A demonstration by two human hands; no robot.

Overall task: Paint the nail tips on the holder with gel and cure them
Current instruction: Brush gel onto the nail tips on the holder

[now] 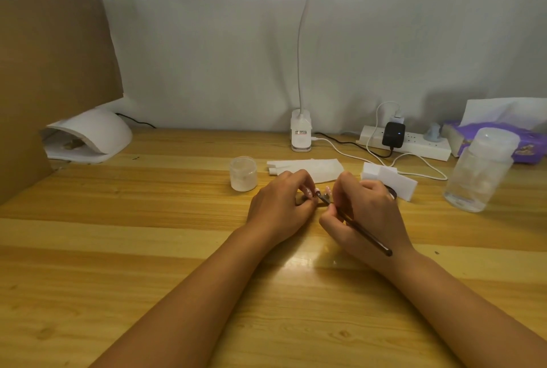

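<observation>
My left hand (279, 203) pinches the small nail tip holder (321, 198) on the wooden table, its fingers curled around the left end. Pale pink nail tips (327, 189) stick up from the holder between my hands. In my right hand (365, 213) a dark thin brush (365, 236) is held like a pen, its tip resting at a nail tip next to my left fingers. Most of the holder is hidden by both hands. The white dome-shaped curing lamp (88, 135) stands at the back left.
A small frosted jar (243, 173), folded white tissue (305, 168) and a white block (390, 179) lie just behind my hands. A clear bottle (481, 172) stands right, with a power strip (405, 142), purple tissue pack (497, 139) and desk lamp base (301, 135) behind. Cardboard (50, 65) rises at left.
</observation>
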